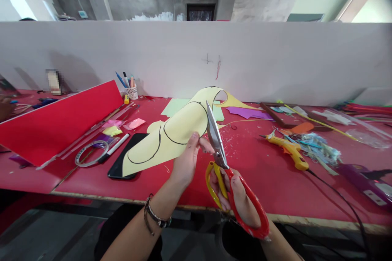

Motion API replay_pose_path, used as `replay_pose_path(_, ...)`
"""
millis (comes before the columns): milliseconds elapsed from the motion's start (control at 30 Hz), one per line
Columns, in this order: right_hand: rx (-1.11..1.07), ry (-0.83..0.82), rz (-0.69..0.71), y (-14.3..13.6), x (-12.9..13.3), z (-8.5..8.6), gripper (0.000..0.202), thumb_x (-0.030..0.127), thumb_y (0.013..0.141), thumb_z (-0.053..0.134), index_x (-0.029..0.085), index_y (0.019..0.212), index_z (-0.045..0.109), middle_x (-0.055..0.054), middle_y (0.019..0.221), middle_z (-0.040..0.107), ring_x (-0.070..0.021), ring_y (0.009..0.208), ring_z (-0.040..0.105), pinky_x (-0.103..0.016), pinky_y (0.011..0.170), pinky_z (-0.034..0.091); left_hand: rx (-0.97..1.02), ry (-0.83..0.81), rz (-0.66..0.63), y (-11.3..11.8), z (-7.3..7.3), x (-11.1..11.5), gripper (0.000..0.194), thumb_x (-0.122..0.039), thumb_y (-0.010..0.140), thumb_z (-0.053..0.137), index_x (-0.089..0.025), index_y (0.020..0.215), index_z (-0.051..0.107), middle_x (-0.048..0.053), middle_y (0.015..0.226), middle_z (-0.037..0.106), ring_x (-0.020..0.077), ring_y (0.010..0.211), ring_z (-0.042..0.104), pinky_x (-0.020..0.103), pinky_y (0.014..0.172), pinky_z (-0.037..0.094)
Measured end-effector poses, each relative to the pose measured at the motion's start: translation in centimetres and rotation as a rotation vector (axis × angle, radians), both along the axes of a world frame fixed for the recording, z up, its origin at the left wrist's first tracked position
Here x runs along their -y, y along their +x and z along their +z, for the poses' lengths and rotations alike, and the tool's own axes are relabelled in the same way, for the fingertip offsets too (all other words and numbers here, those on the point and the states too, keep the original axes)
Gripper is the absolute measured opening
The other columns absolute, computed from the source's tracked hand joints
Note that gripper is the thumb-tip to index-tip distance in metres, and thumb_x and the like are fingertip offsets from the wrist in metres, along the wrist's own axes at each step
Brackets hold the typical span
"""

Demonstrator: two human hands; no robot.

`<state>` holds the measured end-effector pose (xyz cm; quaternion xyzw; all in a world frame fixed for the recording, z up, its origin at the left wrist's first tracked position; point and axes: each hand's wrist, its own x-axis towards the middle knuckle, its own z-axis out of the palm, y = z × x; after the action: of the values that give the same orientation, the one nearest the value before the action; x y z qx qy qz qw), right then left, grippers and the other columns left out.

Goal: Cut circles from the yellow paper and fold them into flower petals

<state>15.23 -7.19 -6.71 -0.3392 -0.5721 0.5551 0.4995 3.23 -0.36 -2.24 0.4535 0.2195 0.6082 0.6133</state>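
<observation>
My left hand [186, 163] pinches the lower edge of a pale yellow paper sheet [183, 124], thumb on top. The sheet curves upward and carries black drawn outlines, with a rounded cut-out at its far end. My right hand [235, 195] has its fingers through the scissors' handles, one yellow and one red. The scissors [217, 138] point away from me, their blades at the sheet's right edge beside the drawn curve. Whether the blades grip paper I cannot tell. Under the sheet's left part lies a black flat object [118, 167].
Left are a red board [67, 118], a tape roll [92, 153], a marker [114, 148] and a pen cup [132, 92]. Right are a yellow glue gun [288, 149] with a cord, tangled scraps [318, 147] and a purple device [367, 183]. Purple paper [249, 113] lies behind.
</observation>
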Motion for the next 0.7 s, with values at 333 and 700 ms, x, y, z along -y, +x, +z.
replay_pose_path(333,0.147,0.169,-0.020,0.5,-0.1,1.5,0.047,0.068,0.083,0.036,0.022,0.083,0.045,0.000,0.074,0.042,-0.0119,0.053,0.035,-0.025,0.046,0.035,-0.151,0.050,0.017,-1.6,1.0,-0.5,0.048,-0.032,0.087,0.044,-0.021,0.041,0.056,-0.001,0.040,0.044,0.0127,0.051,0.046,0.027,0.058,0.036)
replay_pose_path(700,-0.036,0.020,-0.005,0.1,-0.3,-0.6,0.045,0.063,0.088,0.032,0.021,0.076,0.043,0.006,0.057,0.029,-0.0079,0.042,0.023,-0.021,0.036,0.020,-0.224,0.086,-0.087,-2.0,1.3,-0.1,0.053,-0.030,0.091,0.037,-0.021,0.043,0.059,-0.001,0.043,0.045,0.0124,0.052,0.044,0.025,0.062,0.037)
